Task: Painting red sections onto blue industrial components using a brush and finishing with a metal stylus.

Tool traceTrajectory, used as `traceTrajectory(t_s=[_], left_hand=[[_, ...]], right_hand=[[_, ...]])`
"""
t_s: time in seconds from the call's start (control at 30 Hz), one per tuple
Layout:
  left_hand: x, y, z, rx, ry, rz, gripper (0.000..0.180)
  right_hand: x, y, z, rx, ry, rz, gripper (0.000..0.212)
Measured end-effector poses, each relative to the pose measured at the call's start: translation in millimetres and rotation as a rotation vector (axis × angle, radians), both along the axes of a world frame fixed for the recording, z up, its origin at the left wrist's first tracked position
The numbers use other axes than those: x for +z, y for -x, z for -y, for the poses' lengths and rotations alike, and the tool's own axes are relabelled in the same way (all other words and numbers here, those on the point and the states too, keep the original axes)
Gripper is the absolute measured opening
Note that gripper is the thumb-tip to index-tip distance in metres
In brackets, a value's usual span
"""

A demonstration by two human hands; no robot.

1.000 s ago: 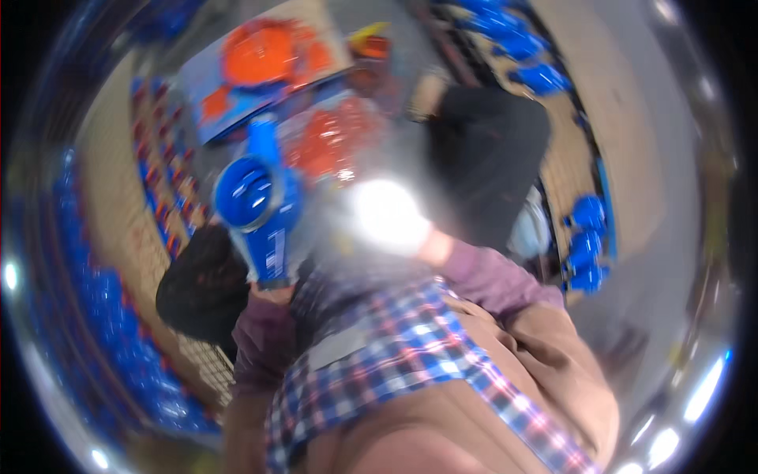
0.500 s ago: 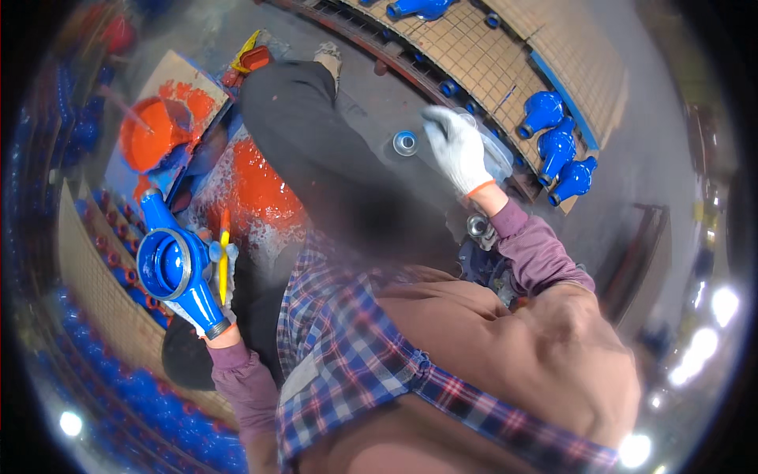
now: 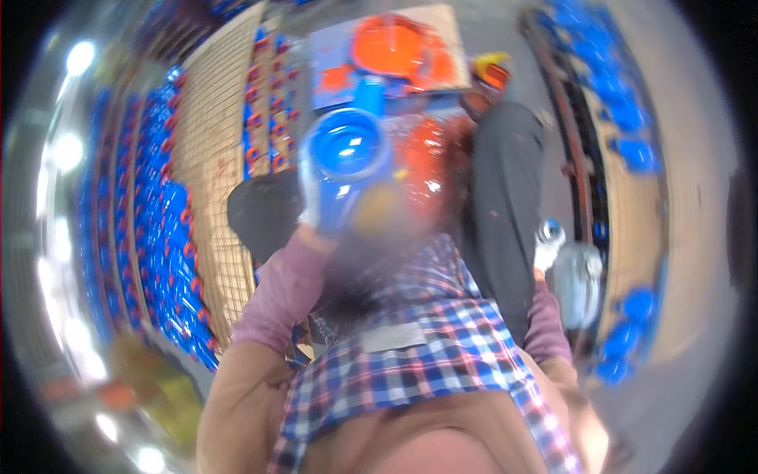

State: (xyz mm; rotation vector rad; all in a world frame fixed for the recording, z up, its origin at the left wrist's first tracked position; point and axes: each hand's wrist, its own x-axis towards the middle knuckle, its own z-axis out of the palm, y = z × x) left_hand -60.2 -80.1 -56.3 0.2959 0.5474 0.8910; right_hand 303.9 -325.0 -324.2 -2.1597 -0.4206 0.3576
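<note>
A glossy blue housing (image 3: pixel 375 154) with a wide round opening and a tubular neck is held in front of me. My left hand (image 3: pixel 310 197), in a white glove, closes round its left side; the fingers behind it are hidden. A blurred spot of yellow (image 3: pixel 401 174) shows by the housing, where a yellow-handled tool was visible earlier. Low at the right, beside my knee, my gloved right hand (image 3: pixel 543 257) has its fingers at a small silvery ring-shaped metal part (image 3: pixel 550 231) and appears closed on it. Motion blur softens the details.
An orange-red paint container (image 3: pixel 387 47) stands on a paint-smeared board (image 3: pixel 332 51) ahead. Wet red paint (image 3: pixel 426 158) lies on plastic nearer me. Blue castings line the left racks (image 3: pixel 162 213) and the right-hand bench (image 3: pixel 632 237). A clear plastic tub (image 3: pixel 580 284) sits beside my right hand.
My view has swung left, bringing the blue housing to the middle. My right hand, earlier apart from the ring-shaped part, now has its fingers at it. My left hand still holds the housing.
</note>
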Motion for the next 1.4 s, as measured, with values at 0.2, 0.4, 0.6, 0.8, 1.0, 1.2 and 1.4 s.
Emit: traceTrajectory(t_s=[0.2, 0.4, 0.6, 0.8, 1.0, 1.2, 1.4], left_hand=[[0.1, -3.2, -17.5, -0.130, -0.153, 0.041, 0.069], [-35.8, -5.2, -26.2, -0.262, 0.038, 0.462, 0.096], [-56.1, -6.9, -35.5, -0.250, -0.202, 0.302, 0.098], [-47.2, -9.0, -26.0, -0.134, -0.494, -0.361, 0.091], [-61.0, -2.3, -32.0, -0.081, -0.561, -0.506, 0.089], [-97.7, 10.8, -39.7, -0.102, -0.320, -0.249, 0.092], [-86.7, 3.5, -34.2, -0.197, -0.092, 0.464, 0.092]], right_hand=[[99.5, -21.8, -34.8, 0.113, -0.149, 0.287, 0.079], [294.1, -40.6, -76.9, -0.041, -0.853, 0.390, 0.055], [336.6, 70.8, -127.9, 0.553, -0.737, 0.489, 0.092], [326.6, 139.4, -156.3, 1.245, -0.660, -0.217, 0.084], [324.7, 159.0, -178.4, 1.355, -0.469, 0.140, 0.074], [329.0, 159.6, -184.3, 1.342, -0.402, 0.237, 0.069], [340.0, 148.5, -175.8, 1.250, -0.395, 0.200, 0.071]])
